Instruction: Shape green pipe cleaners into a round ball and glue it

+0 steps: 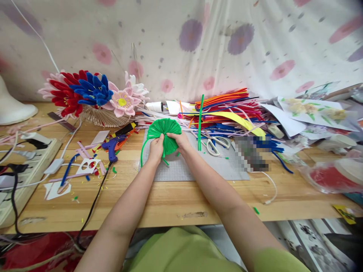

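Observation:
Both hands hold up a round green disc of pipe cleaners (166, 126) above the grey cutting mat (181, 172). The strands fan out from its middle, and loose ends hang at the left and below. My left hand (156, 148) pinches its lower left part, thumb on the front face. My right hand (181, 141) grips the right edge, its thumb near the centre; the other fingers are mostly hidden behind the disc. Loose green pipe cleaners (200, 124) lie just right of it, next to white-handled scissors (212, 147) on the mat.
At left are a blue glue gun (111, 147), paper scraps and a power strip (31, 177). Fuzzy flowers (95, 90) stand behind. Bundles of coloured pipe cleaners (232, 100) lie at the back; sheets of paper (286, 117) and a plastic bag (329, 173) fill the right.

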Available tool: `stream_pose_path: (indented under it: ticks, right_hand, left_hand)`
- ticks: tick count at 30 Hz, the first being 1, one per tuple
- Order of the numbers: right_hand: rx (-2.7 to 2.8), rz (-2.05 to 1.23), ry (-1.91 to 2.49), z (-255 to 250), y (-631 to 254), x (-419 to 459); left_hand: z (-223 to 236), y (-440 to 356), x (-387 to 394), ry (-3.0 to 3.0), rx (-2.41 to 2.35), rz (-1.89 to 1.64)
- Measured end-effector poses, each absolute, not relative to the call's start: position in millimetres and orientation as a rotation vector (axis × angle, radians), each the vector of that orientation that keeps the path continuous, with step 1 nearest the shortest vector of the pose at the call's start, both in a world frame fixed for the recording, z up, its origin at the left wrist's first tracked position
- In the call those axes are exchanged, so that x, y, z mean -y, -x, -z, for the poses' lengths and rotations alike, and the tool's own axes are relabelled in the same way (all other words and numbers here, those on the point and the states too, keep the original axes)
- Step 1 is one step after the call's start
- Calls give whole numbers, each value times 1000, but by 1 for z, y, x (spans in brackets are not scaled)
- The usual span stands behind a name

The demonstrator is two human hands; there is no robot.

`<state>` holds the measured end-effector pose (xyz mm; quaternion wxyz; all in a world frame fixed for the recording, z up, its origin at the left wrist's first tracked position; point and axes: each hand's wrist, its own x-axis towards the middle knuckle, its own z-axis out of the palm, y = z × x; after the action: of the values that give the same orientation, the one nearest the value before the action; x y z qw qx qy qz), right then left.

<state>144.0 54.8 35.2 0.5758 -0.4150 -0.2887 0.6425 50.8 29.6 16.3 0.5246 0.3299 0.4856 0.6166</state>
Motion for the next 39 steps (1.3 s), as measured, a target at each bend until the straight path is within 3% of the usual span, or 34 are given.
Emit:
stream_pose_path:
  ticks: [5,10,21,29,32,36,39]
  right_hand:
    - [636,-1734,823,-38,-149,-39]
    - [832,-1755,972,-30,-145,-10]
    - [1074,-1413,1167,-8,-143,-31]
    - [1134,-1411,1121,-12,-166,-38]
    - [1133,-1469,1097,-18,-175,-39]
    - [1170,-1493,1049,-22,-179,-38]
    - [1203,-1508,1059,-21,-181,-38]
  left_hand:
    - [-20,-49,-29,-695,-1046,-1514]
    - [-28,-48,-28,-659,-1033,-1564]
    - [-30,-52,-26,-733,-1006,-1493]
    - [-70,6,-13,-983,-1256,-1041]
    - [-81,32,-22,-978,-1452,-1223]
    - [-63,31,-39,-892,-1528,-871]
    - [-46,21,-41,-832,-1325,-813]
